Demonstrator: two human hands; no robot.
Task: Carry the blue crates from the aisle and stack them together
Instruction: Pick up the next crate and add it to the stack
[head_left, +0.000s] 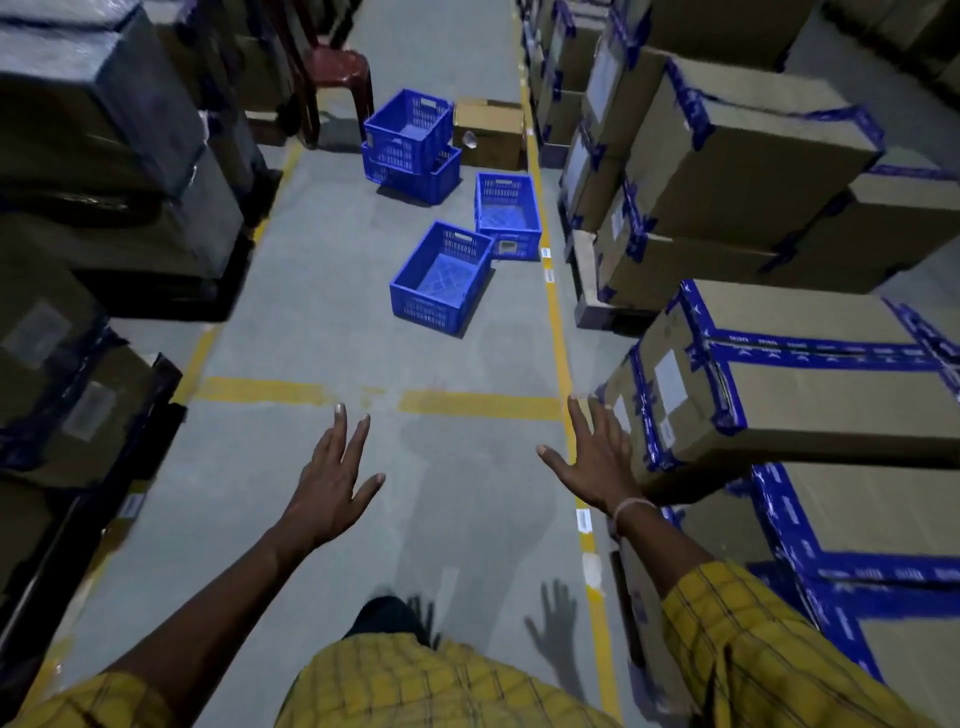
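Observation:
Several blue plastic crates stand on the grey aisle floor ahead. The nearest crate (441, 278) lies alone, empty. Just behind it to the right sits a second empty crate (507, 215). Farther back, one crate (408, 130) rests askew in another crate (415, 174) as a stack of two. My left hand (332, 480) and my right hand (595, 462) reach forward over the floor, fingers spread, holding nothing, well short of the nearest crate.
Taped cardboard boxes (779, 374) are stacked along the right side, close to my right hand. Dark wrapped stacks (104, 156) line the left. A brown carton (488, 132) and a maroon plastic chair (337, 78) stand behind the crates. Yellow lines (478, 405) mark the floor.

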